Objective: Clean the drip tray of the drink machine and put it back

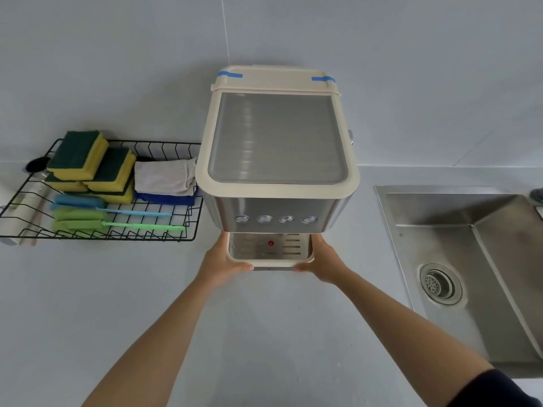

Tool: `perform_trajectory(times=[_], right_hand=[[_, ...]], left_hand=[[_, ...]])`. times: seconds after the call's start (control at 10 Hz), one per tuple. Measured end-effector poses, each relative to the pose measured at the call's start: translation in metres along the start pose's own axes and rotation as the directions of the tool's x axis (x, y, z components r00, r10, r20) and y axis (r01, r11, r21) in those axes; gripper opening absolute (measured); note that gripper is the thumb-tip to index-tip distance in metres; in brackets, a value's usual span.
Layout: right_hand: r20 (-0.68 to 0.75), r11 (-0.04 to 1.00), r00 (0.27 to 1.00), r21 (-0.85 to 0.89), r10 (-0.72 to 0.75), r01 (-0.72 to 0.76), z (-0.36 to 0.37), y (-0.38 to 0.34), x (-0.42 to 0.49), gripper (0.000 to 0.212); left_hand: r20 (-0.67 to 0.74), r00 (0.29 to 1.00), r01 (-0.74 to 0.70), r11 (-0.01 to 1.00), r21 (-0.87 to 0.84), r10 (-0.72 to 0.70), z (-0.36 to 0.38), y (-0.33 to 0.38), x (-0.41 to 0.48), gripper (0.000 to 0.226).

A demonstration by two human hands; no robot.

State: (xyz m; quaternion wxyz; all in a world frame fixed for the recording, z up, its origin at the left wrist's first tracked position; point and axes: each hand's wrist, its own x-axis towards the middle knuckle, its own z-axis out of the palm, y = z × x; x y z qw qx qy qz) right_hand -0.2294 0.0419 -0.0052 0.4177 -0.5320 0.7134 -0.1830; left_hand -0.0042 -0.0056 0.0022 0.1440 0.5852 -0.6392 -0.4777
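The cream and steel drink machine (277,142) stands on the grey counter against the wall. Its cream drip tray (273,263), with a slotted metal grate and a red float, sits at the machine's base under the row of buttons. My left hand (224,261) grips the tray's left side and front corner. My right hand (321,262) grips its right side and front corner. Both thumbs lie along the front rim. How far the tray sits inside the machine is hidden.
A black wire rack (17,201) at left holds yellow-green sponges (88,163), folded cloths (164,177) and long-handled brushes (117,218). A steel sink (470,259) with a drain strainer (440,284) lies to the right. Grey counter stretches in front of the machine.
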Motion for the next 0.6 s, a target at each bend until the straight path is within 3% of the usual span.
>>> perform_trajectory(times=[0.4, 0.6], right_hand=[[-0.039, 0.997, 0.999, -0.072, -0.019, 0.016, -0.001, 0.001, -0.003, 0.083], [-0.079, 0.980, 0.993, -0.187, -0.089, 0.073, -0.017, -0.008, -0.022, 0.093]], left_hand=[[0.015, 0.999, -0.041, 0.997, 0.061, 0.040, -0.003, 0.002, -0.004, 0.096], [-0.089, 0.983, -0.145, 0.976, 0.162, 0.160, -0.011, 0.015, -0.022, 0.069]])
